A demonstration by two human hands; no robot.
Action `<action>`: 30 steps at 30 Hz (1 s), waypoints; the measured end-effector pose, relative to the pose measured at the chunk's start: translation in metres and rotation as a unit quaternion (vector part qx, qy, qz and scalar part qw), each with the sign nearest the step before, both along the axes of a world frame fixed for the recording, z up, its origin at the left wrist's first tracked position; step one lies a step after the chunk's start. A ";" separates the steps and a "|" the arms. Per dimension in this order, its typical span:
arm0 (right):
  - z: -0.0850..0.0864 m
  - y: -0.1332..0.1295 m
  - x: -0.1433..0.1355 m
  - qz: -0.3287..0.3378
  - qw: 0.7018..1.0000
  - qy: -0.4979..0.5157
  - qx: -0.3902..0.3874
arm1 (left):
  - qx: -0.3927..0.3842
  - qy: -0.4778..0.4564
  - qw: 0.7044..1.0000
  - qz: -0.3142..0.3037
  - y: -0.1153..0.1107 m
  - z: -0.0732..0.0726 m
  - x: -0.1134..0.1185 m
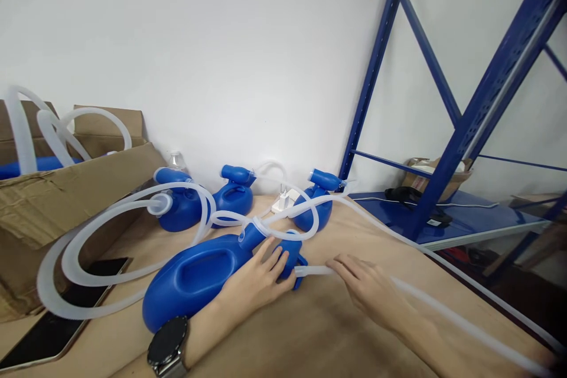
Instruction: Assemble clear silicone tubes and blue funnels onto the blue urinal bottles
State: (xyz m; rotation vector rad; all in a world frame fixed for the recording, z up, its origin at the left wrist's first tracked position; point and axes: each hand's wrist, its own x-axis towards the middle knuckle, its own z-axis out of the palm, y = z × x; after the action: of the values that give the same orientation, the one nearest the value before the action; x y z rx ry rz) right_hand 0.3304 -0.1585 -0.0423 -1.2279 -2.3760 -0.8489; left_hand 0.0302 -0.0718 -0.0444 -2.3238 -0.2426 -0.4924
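Observation:
My left hand (261,274), with a watch (168,339) on its wrist, is closed around a small blue plastic urinal funnel (290,251). A translucent hose (315,270) is at the funnel's spout end. Fingers of my right hand (363,280) pinch this hose just right of the spout, and it runs on toward the lower right. Whether the hose is fully seated on the spout, I cannot tell. Beside my left forearm a blue urinal bottle (190,283) lies on its side, its neck pointing up and right behind my fingers.
More blue bottles with funnels stand by the wall: left (179,209), middle (233,198) and right (313,212). Looped hoses cross the wooden table (354,342). A cardboard box (75,195) and a phone (48,331) are left, a white charger (283,201) behind, a blue shelf rack (465,136) right.

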 end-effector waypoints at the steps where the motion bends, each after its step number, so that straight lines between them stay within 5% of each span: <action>1: -0.004 0.003 -0.002 0.019 1.000 -0.014 0.017 | 0.003 -0.001 1.000 -0.006 0.000 0.000 0.000; 6: -0.019 0.016 -0.008 0.048 0.997 0.047 0.024 | -0.036 0.002 0.999 -0.011 -0.001 -0.003 0.000; 12: -0.041 0.023 0.003 -0.002 0.993 0.121 0.010 | -0.132 -0.033 0.981 0.139 -0.005 -0.020 0.013; 17: -0.052 0.025 0.007 -0.068 0.987 0.146 -0.017 | -0.241 -0.079 0.940 0.227 -0.013 -0.020 0.030; 25: -0.048 0.025 0.006 -0.140 0.960 0.214 -0.111 | -0.332 -0.142 0.918 0.166 -0.032 -0.038 0.027; 30: -0.044 0.023 0.003 -0.181 0.950 0.213 -0.138 | -0.331 -0.232 0.904 0.139 -0.020 -0.051 0.025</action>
State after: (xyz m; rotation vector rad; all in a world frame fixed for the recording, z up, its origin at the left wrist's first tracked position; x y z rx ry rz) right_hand 0.3333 -0.1354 -0.0862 -1.7883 -1.9912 -0.2933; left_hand 0.0555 -0.0919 -0.0952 -2.7054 -1.1056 -0.9237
